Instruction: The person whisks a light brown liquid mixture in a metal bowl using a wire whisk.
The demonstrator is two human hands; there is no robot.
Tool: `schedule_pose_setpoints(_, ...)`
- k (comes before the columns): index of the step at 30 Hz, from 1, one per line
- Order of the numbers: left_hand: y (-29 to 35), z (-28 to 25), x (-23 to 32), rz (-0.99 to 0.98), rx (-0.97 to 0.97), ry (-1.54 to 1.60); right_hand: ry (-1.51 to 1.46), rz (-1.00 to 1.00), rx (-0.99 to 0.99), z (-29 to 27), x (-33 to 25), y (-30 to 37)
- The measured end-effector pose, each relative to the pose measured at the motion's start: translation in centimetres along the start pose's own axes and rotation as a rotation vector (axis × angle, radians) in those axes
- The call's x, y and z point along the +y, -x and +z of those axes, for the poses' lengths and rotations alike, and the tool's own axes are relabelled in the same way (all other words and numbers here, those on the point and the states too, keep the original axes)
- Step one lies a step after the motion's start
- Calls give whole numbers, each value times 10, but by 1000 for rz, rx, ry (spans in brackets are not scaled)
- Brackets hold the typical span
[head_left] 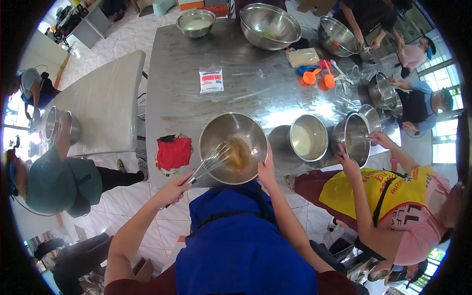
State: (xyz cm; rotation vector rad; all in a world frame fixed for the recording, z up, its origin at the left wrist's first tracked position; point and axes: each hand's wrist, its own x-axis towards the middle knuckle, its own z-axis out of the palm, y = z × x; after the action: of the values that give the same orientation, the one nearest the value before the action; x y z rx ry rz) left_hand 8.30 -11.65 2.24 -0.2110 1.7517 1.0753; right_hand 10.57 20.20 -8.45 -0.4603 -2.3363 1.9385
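Observation:
Close in front of me a steel mixing bowl sits at the edge of the metal table, with a brown mixture in its bottom. My left hand is closed round the handle of a wire whisk, whose wires dip into that mixture. On the bowl's right side, my right hand grips the rim. To the right stands a steel bowl with a pale, whitish content. A red cloth lies left of my bowl.
A white salt packet lies farther back on the metal table. Orange measuring cups and a beige packet are at the back right. A co-worker in a yellow apron holds a bowl to my right. Large bowls line the far edge.

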Motion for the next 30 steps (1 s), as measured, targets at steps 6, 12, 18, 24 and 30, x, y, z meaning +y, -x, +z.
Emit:
schedule_pose_setpoints(6,13,2,22,-66,-146,-15,-9,14,-7,-2,0,0)
schedule_pose_setpoints(12,18,21,16,-84,-215,-49,-11,-15,-15,1,-4,-2)
schedule_pose_setpoints(18,-4,30,-11,-50,4,3,-71,119,9,8,-8,3)
schedule_pose_setpoints(24,-12,-6,-8,77,10,-342,-14,84,-19,4,11,6)
schedule_pose_setpoints(30,-20,21,14,279,105,-624,-83,133,-37,3,6,-6)
